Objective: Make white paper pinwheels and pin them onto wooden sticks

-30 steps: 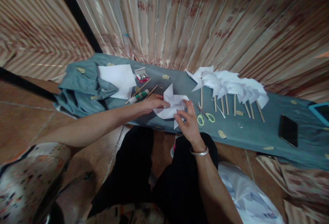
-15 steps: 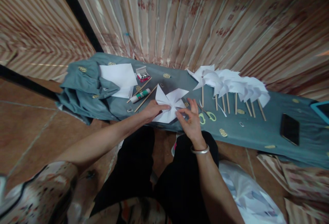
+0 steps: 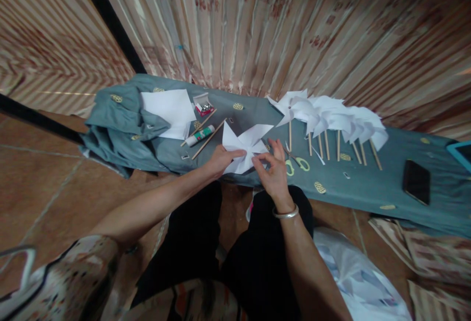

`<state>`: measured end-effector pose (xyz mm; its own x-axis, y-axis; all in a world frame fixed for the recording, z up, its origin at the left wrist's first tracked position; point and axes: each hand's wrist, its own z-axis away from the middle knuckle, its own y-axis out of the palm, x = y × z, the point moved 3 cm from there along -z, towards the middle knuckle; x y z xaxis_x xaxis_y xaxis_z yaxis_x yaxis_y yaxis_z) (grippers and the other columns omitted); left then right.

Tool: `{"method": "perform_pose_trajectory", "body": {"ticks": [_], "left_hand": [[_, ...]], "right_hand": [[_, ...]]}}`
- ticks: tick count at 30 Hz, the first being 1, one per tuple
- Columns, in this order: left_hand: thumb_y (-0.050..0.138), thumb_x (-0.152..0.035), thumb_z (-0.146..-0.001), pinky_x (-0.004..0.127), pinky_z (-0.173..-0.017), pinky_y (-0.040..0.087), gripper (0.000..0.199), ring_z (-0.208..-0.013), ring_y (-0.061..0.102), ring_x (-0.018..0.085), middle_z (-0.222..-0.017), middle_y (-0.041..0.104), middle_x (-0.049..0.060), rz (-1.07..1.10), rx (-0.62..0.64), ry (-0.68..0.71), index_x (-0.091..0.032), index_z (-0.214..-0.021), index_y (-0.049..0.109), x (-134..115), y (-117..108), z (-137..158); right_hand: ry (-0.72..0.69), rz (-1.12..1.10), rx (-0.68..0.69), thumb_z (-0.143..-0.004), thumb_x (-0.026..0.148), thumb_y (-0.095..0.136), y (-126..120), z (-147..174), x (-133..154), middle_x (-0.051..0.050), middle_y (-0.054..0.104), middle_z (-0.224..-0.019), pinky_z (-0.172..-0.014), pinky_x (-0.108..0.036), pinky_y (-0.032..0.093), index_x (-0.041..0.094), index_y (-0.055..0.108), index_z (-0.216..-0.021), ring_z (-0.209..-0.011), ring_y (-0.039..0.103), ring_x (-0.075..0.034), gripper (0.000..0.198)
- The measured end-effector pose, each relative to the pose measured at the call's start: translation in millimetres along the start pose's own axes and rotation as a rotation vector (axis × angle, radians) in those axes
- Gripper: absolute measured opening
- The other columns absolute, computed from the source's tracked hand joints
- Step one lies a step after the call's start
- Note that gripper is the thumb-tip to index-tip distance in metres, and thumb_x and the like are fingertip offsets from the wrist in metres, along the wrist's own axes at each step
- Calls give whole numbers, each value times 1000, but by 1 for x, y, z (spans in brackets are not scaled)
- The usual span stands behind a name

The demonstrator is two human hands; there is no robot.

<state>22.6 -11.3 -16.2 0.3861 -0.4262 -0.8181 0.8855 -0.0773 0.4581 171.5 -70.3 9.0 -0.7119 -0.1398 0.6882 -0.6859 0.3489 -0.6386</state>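
A white paper pinwheel is held over the near edge of the cloth-covered bench, its folded blades spread. My left hand grips it from the left, with the thumb laid toward its centre. On the right, my right hand pinches a folded part near the centre between thumb and index finger, the other fingers raised. Just beyond that hand lie scissors with yellow-green handles. Left of the pinwheel are a glue stick and two wooden sticks.
Several finished pinwheels on sticks overlap in a row at the back right. White paper sheets and a small red box lie at the left. A phone is on the right. A white plastic bag stands on the floor.
The right hand's fingers have shifted slightly at the pinwheel's centre, and its upper right blade reaches a little further right. Both hands keep their hold.
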Motion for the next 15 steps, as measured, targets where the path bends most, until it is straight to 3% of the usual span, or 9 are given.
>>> {"method": "perform_pose_trajectory", "body": {"ticks": [15], "left_hand": [[87, -24, -47, 36, -74, 54, 37, -69, 68, 21, -78, 76, 6, -2, -33, 20, -13, -80, 76, 6, 2, -2]], "right_hand": [[2, -31, -17, -86, 34, 60, 0, -1, 0, -10, 47, -146, -115, -53, 26, 22, 65, -74, -146, 27, -29, 18]]}}
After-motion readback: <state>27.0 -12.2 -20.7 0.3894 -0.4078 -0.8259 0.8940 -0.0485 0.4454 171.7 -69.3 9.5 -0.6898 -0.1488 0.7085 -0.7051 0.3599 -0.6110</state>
